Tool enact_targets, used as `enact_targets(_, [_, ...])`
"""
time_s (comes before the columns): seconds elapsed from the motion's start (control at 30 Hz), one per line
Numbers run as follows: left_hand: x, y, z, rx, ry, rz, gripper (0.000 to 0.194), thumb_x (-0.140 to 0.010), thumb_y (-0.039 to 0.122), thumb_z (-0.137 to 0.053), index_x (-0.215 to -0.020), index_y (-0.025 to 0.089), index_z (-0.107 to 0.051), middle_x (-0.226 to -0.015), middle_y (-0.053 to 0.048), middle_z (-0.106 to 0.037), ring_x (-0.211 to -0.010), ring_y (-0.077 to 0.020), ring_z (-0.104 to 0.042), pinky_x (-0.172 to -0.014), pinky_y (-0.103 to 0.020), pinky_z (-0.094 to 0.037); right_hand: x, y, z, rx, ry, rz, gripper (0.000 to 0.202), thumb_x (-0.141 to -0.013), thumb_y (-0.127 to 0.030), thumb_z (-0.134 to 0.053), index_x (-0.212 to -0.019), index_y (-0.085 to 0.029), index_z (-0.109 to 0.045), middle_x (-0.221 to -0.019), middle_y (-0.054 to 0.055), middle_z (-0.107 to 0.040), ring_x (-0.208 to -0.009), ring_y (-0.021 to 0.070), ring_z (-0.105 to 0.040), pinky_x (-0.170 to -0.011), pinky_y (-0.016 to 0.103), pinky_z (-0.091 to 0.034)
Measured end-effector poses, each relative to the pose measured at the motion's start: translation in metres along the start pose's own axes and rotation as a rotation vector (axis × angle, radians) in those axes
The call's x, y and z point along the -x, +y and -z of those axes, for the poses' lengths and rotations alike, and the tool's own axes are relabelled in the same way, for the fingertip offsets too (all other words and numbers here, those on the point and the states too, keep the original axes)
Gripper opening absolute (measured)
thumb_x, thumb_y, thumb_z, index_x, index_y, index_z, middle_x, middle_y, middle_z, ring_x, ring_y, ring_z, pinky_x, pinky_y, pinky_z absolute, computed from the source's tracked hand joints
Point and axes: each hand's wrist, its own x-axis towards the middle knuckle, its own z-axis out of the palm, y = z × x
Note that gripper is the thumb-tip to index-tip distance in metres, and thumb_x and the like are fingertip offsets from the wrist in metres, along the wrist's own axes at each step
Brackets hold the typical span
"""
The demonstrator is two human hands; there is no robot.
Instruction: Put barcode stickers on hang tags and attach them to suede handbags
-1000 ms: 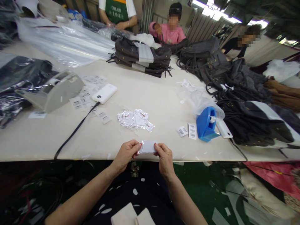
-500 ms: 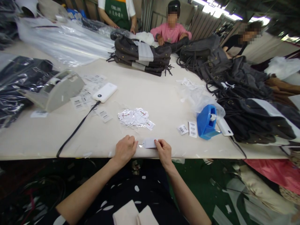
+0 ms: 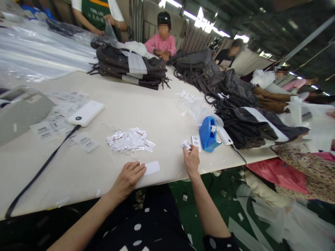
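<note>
My left hand (image 3: 128,177) lies at the table's front edge, its fingers closed over the left end of a blank white hang tag (image 3: 152,168). The tag's right part shows flat on the table; my left thumb is hidden. Farther right, my right hand (image 3: 192,161) reaches a small barcode label (image 3: 186,144), thumb and fingers apart at its near edge. A second barcode label (image 3: 195,142) lies just beyond, beside a blue tape dispenser (image 3: 208,134). Beyond my left hand is a pile of white printed tags (image 3: 131,139) in clear plastic.
At left are a white power bank (image 3: 86,113) with a black cable, barcode sheets (image 3: 59,120) and a grey tape dispenser (image 3: 23,113). Stacked black bags (image 3: 131,66) and more dark bags (image 3: 243,127) lie at the back and right. Several people stand around the table.
My right hand has let go of the tag and moved right to the barcode label. My left hand has come onto the tag's left end. The view has turned right.
</note>
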Motion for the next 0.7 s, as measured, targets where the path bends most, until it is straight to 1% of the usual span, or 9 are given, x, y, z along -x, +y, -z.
enact_targets(0.1, [0.004, -0.002, -0.002, 0.05, 0.019, 0.019, 0.045, -0.075, 0.001, -0.035, -0.109, 0.019, -0.059, -0.111, -0.008, -0.062, -0.104, -0.023, -0.049, -0.087, -0.04, -0.035, -0.028, 0.019, 0.002, -0.057, 0.025, -0.117, 0.056, -0.062, -0.041, -0.062, -0.107, -0.009, -0.052, -0.079, 0.007, -0.058, -0.071, 0.0203, -0.053, -0.069, 0.032, -0.038])
enact_targets(0.2, [0.005, -0.006, -0.007, 0.095, 0.032, 0.038, 0.046, -0.074, 0.001, -0.035, -0.109, 0.019, -0.059, -0.111, -0.007, -0.062, -0.105, -0.0225, -0.049, -0.087, -0.04, -0.035, -0.033, 0.019, -0.004, -0.136, 0.004, -0.114, 0.056, -0.063, -0.041, -0.06, -0.107, -0.008, -0.051, -0.068, 0.001, -0.057, -0.063, 0.0169, -0.053, -0.065, 0.029, -0.04])
enact_targets(0.27, [0.005, -0.008, -0.008, 0.132, 0.045, 0.067, 0.047, -0.074, -0.001, -0.033, -0.108, 0.018, -0.058, -0.109, -0.008, -0.063, -0.104, -0.0206, -0.051, -0.087, -0.038, -0.036, -0.024, 0.007, -0.006, -0.226, -0.033, -0.07, 0.052, -0.065, -0.041, -0.059, -0.107, -0.011, -0.05, -0.068, -0.001, -0.056, -0.062, 0.014, -0.052, -0.063, 0.026, -0.04])
enact_targets(0.33, [0.002, -0.007, -0.003, 0.154, 0.086, 0.104, 0.044, -0.076, 0.0, -0.031, -0.108, 0.016, -0.058, -0.109, -0.009, -0.063, -0.104, -0.0192, -0.052, -0.088, -0.037, -0.038, -0.007, -0.012, -0.004, -0.365, -0.115, -0.001, 0.048, -0.067, -0.038, -0.059, -0.107, -0.014, -0.049, -0.07, -0.002, -0.056, -0.063, 0.0118, -0.051, -0.063, 0.025, -0.041])
enact_targets(0.43, [-0.01, 0.005, 0.019, 0.149, 0.166, 0.173, 0.034, -0.081, 0.01, -0.039, -0.11, 0.016, -0.056, -0.12, -0.012, -0.057, -0.116, -0.0237, -0.045, -0.099, -0.046, -0.029, 0.027, -0.043, 0.003, -0.567, -0.319, 0.086, 0.042, -0.07, -0.033, -0.062, -0.106, -0.017, -0.049, -0.073, -0.002, -0.058, -0.063, 0.0109, -0.051, -0.062, 0.024, -0.041])
enact_targets(0.5, [-0.024, 0.019, 0.039, 0.215, 0.2, 0.27, 0.032, -0.08, 0.02, -0.05, -0.112, 0.017, -0.055, -0.125, -0.012, -0.053, -0.121, -0.027, -0.04, -0.103, -0.05, -0.021, 0.051, -0.061, 0.008, -0.595, -0.442, 0.132, 0.039, -0.072, -0.03, -0.062, -0.107, -0.018, -0.05, -0.073, -0.001, -0.059, -0.063, 0.0109, -0.052, -0.061, 0.024, -0.041])
enact_targets(0.57, [-0.039, 0.033, 0.056, 0.42, 0.232, 0.467, 0.033, -0.075, 0.029, -0.058, -0.106, 0.017, -0.058, -0.117, -0.011, -0.058, -0.112, -0.0268, -0.048, -0.097, -0.044, -0.032, 0.07, -0.074, 0.012, -0.595, -0.515, 0.179, 0.037, -0.074, -0.028, -0.062, -0.108, -0.019, -0.05, -0.073, -0.001, -0.059, -0.062, 0.0109, -0.051, -0.06, 0.024, -0.041])
enact_targets(0.63, [-0.051, 0.043, 0.066, 0.745, 0.175, 0.66, 0.026, -0.072, 0.033, -0.061, -0.091, 0.016, -0.062, -0.096, -0.008, -0.066, -0.09, -0.0228, -0.058, -0.081, -0.036, -0.044, 0.085, -0.082, 0.015, -0.595, -0.556, 0.223, 0.034, -0.076, -0.027, -0.06, -0.109, -0.02, -0.05, -0.073, 0.0, -0.059, -0.061, 0.0109, -0.05, -0.058, 0.024, -0.041])
enact_targets(0.7, [-0.056, 0.05, 0.071, 1.051, 0.127, 0.789, 0.019, -0.07, 0.032, -0.061, -0.079, 0.015, -0.063, -0.076, -0.004, -0.066, -0.072, -0.0174, -0.058, -0.068, -0.029, -0.046, 0.092, -0.087, 0.018, -0.55, -0.555, 0.312, 0.031, -0.078, -0.026, -0.058, -0.108, -0.02, -0.052, -0.075, 0.001, -0.058, -0.062, 0.0115, -0.051, -0.058, 0.025, -0.043])
